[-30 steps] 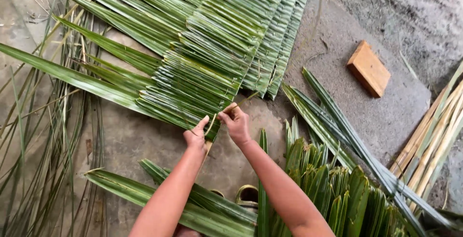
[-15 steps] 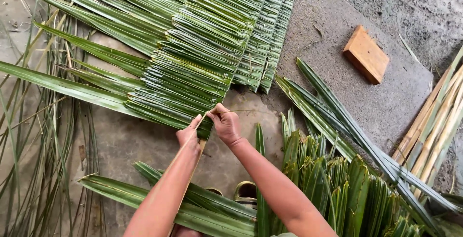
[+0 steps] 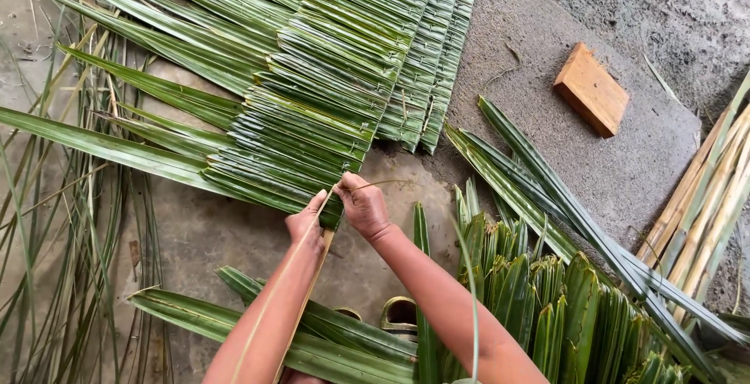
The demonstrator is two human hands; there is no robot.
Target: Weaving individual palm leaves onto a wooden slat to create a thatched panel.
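A mat of folded green palm leaves lies on the concrete ground, its rows overlapping like shingles. My left hand and my right hand meet at its near corner, both pinching the last folded leaf there. A thin pale strip runs from my hands down along my left forearm, and a fine strand curls off to the right of my right hand. I cannot tell which hand pinches the strip.
Loose long palm leaves lie near my feet. A pile of folded leaves sits at the right. A wooden block rests on the ground beyond. Pale stalks lean at the right edge; thin leaf ribs are scattered left.
The view has shifted slightly, so the mat and block sit lower right in the picture. My hands stay at the mat's near corner, working the same leaf.
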